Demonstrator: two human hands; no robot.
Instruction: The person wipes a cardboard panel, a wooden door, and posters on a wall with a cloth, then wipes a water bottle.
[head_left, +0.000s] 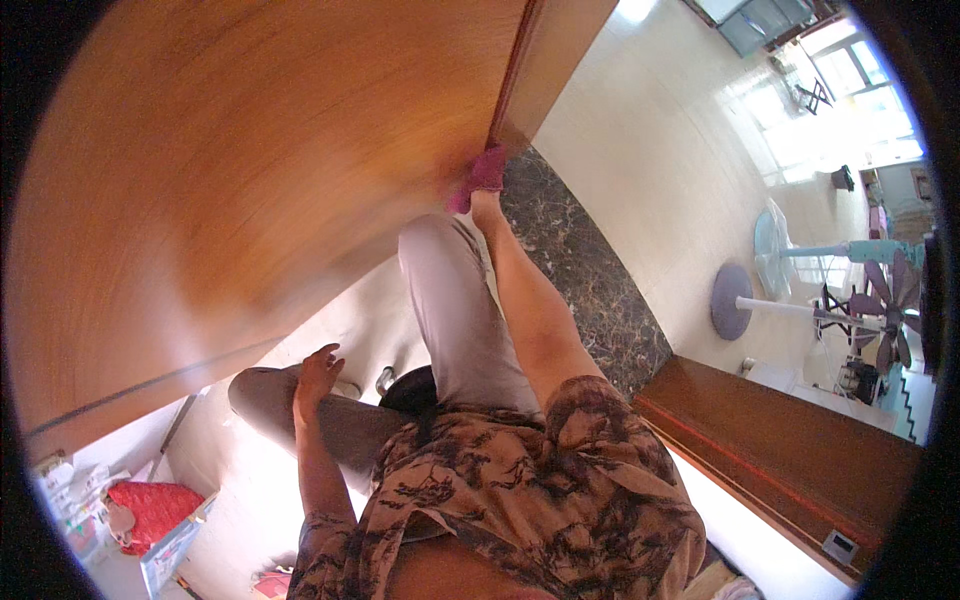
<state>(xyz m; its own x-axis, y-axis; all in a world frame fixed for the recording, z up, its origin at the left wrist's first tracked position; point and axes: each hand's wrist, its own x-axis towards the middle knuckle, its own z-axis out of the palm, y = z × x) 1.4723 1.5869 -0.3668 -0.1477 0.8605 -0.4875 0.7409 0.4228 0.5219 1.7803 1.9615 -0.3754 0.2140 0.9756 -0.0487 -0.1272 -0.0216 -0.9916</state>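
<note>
My right hand is hidden behind or within a purple-pink cloth (487, 171), which it presses against the face of a brown wooden door (247, 135) close to the door's edge. My left hand (320, 375) hangs over my left thigh with its fingers apart and nothing in it. I sit low, with grey trousers (457, 307) on my bent legs, the right knee close to the door. Part of a black seat (411, 390) shows between my legs.
A dark marble threshold (574, 262) crosses the doorway by a brown door frame (750, 435). Beyond stand a grey-based fan (731, 301) and a turquoise fan (769, 244). At the lower left lies a red item (154, 514) beside a light blue panel (174, 551).
</note>
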